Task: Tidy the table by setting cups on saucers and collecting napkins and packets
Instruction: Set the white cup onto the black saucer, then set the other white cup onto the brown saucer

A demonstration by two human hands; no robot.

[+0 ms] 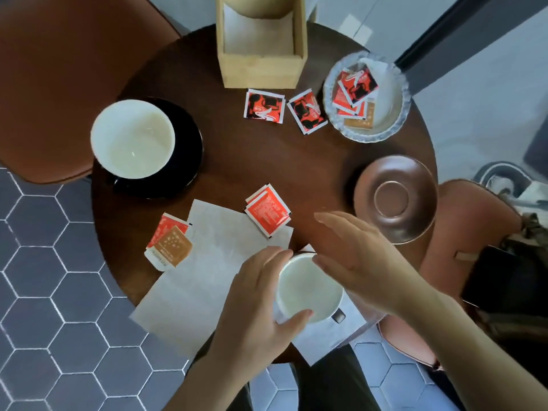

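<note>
A white cup (308,289) with a dark handle stands on a napkin (326,336) at the table's near edge. My left hand (258,307) grips its rim, thumb on the near side and fingers on the far left. My right hand (364,259) hovers flat and open at the cup's right rim. An empty brown saucer (394,200) lies to the right. At the left, a second white cup (133,139) sits on a black saucer (189,149). A large napkin (213,262) lies flat, with red packets (268,213) and a red and brown pair (170,243) on its edges.
A wooden napkin holder (261,66) stands at the back. Two black-and-red packets (264,105) (308,111) lie in front of it. A white scalloped dish (388,114) at the back right holds several packets. A brown chair (59,84) is on the left and a pink chair (474,218) on the right.
</note>
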